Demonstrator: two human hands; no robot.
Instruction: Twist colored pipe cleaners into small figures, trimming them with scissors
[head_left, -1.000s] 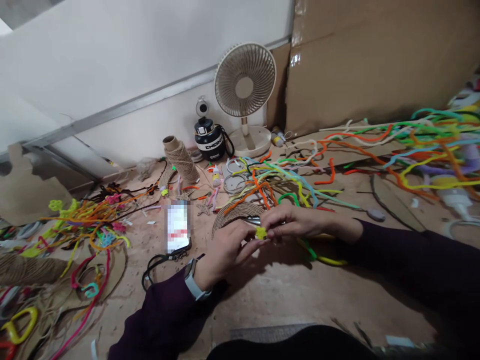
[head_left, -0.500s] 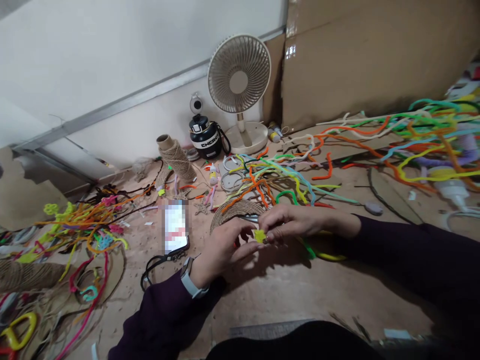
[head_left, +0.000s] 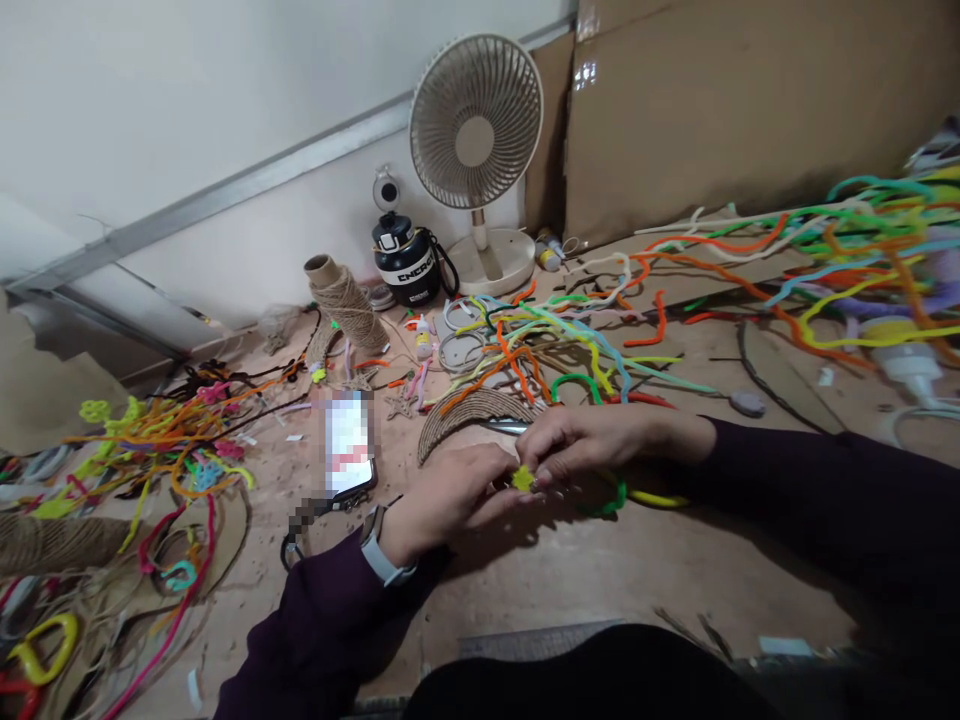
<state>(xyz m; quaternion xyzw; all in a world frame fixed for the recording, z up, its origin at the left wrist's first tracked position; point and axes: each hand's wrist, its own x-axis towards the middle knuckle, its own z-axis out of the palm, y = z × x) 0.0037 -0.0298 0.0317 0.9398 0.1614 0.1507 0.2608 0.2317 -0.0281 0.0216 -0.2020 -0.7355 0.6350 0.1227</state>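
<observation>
A small yellow fuzzy piece (head_left: 523,478) is pinched between my two hands above the table. My left hand (head_left: 457,495), with a watch on its wrist, grips it from the left with fingers and thumb. From the right, the fingertips of my right hand (head_left: 581,448) close on its other side. Just behind my hands lies a curved, twine-covered piece (head_left: 457,415). A green pipe cleaner (head_left: 616,497) and a yellow one (head_left: 658,499) lie beneath my right forearm.
A phone (head_left: 350,445) lies left of my hands. Behind stand a twine spool (head_left: 346,305), a black bottle (head_left: 406,265) and a white fan (head_left: 476,130). Colourful pipe cleaners (head_left: 750,275) spread across the back right. Yellow-handled scissors (head_left: 45,648) lie at the front left.
The yellow piece has turned a little between my fingers, and my left fingers have drawn closer together around it. The camera view has shifted slightly.
</observation>
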